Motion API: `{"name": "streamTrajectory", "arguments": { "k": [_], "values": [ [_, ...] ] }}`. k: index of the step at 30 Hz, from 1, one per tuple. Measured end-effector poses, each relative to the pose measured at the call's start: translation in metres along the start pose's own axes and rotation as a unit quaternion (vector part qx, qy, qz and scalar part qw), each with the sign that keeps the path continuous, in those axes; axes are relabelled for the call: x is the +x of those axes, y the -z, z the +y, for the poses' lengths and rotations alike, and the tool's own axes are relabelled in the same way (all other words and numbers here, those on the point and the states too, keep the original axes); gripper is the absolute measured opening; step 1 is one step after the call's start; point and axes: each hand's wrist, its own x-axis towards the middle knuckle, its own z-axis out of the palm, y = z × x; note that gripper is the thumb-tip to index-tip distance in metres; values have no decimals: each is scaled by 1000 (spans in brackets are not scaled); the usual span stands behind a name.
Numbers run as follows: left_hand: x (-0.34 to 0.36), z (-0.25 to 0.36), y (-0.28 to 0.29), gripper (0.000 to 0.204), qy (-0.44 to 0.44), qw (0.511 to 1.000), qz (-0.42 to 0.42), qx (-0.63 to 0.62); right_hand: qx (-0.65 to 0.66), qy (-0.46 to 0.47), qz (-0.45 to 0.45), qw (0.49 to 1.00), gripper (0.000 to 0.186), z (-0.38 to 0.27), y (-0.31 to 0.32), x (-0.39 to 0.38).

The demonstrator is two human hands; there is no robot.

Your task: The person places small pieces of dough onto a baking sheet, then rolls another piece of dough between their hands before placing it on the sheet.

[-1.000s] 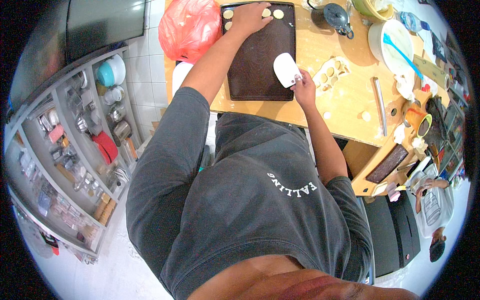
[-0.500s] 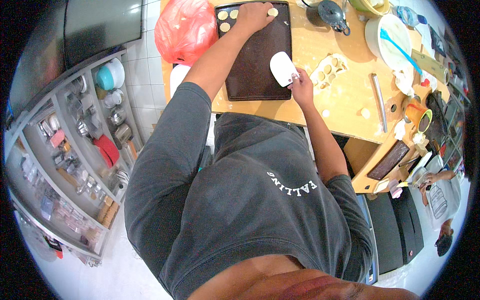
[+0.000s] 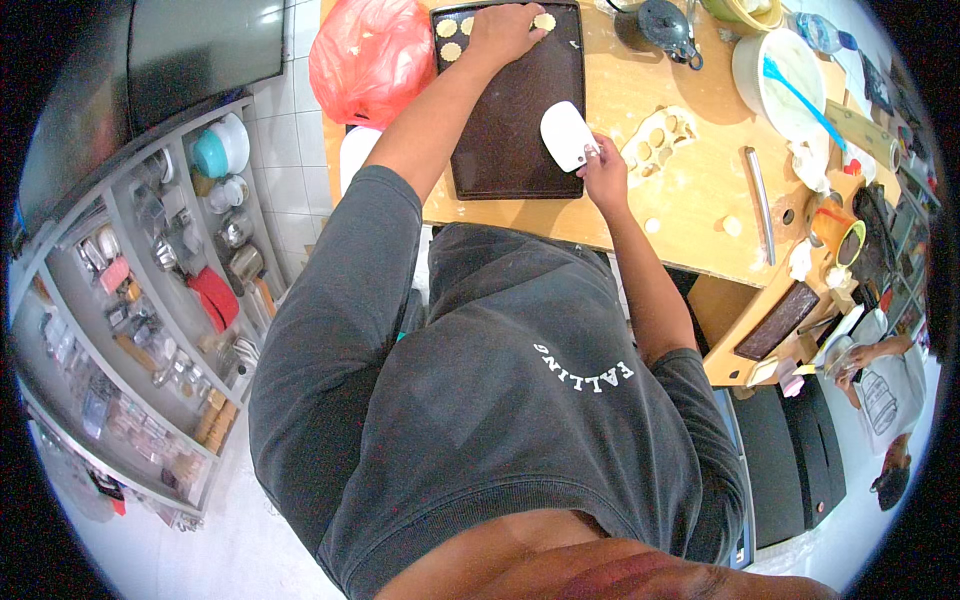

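Over the far end of a dark baking tray (image 3: 515,150), my left hand (image 3: 505,35) is palm down with its fingers curled. Its fingertips are at the edge of a pale scalloped dough round (image 3: 544,22); the hand hides part of the tray. Several similar rounds, one of them a dough cutout (image 3: 451,52), lie left of that hand. My right hand (image 3: 603,172) grips a white dough scraper (image 3: 566,135) by its near end, above the tray's right edge. Right of it on the table lies a floured sheet of dough (image 3: 660,140) with round shapes cut in it.
A red plastic bag (image 3: 370,65) stands left of the tray. On the wooden table (image 3: 690,195) are a metal tube (image 3: 760,205), a dark lidded pot (image 3: 655,30) and a white tub (image 3: 755,85) with a blue spatula (image 3: 805,105). Another person (image 3: 890,390) is at the far right.
Both my hands stay nearly in place, the left over the tray and the right on the scraper. The other person's arm at the right has shifted slightly.
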Motion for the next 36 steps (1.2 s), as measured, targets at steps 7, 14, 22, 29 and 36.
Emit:
{"name": "streamTrajectory", "arguments": {
  "k": [7,14,22,29,36],
  "values": [
    [0,3,2,43,16,1000,-17,-8,27,1,1,1000,28,2,-2,1],
    [1,5,2,44,19,1000,-17,-4,22,-6,4,1000,28,-3,-1,-1],
    [-20,-7,9,50,18,998,63,-23,22,-2,-1,1000,28,-3,-1,-1],
    [-99,-41,14,49,96,991,74,-62,8,-2,8,1000,28,5,-2,2],
    [-102,-39,7,44,103,993,59,-23,-9,-4,10,1000,29,-2,-4,0]
  ]
}}
